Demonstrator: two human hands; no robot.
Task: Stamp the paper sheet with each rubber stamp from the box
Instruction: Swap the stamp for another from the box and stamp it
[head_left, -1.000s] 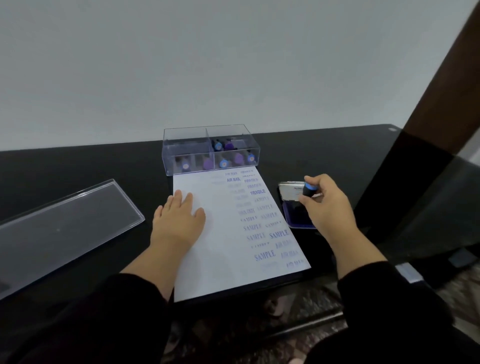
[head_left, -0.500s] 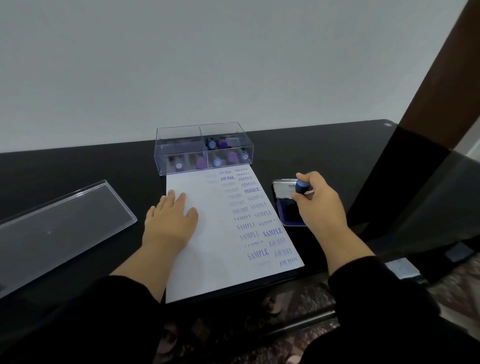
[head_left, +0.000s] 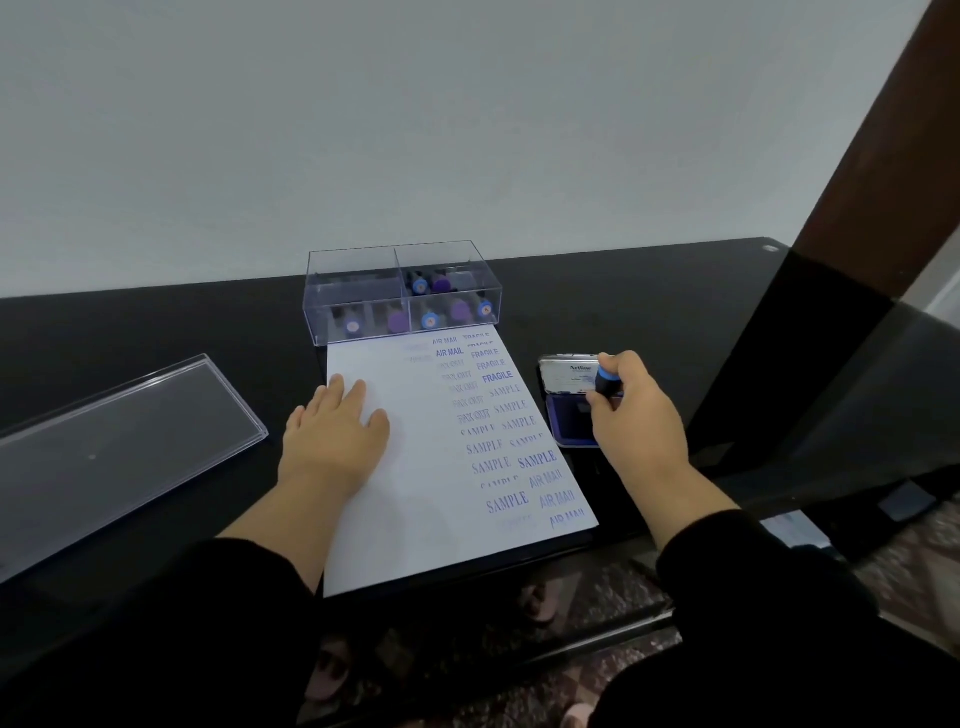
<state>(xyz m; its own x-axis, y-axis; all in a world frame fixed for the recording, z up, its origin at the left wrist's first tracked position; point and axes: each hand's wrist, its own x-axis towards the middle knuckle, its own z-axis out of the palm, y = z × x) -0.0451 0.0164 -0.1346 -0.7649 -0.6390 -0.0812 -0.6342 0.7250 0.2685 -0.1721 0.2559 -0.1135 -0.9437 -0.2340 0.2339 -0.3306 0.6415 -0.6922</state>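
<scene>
Reflecting dimly — black glass table, pale wall

clear lid flat, table's left | black table | white wall

The paper sheet lies mid-desk; its left half is bare except for the left hand lying flat on it. The clear box blocks the sheet's far edge, touching it. The open ink pad and the right hand occupy the strip just right of the sheet. The clear lid covers the desk's left side, apart from the sheet. The desk surface behind the pad, toward the far right corner, is open.
</scene>
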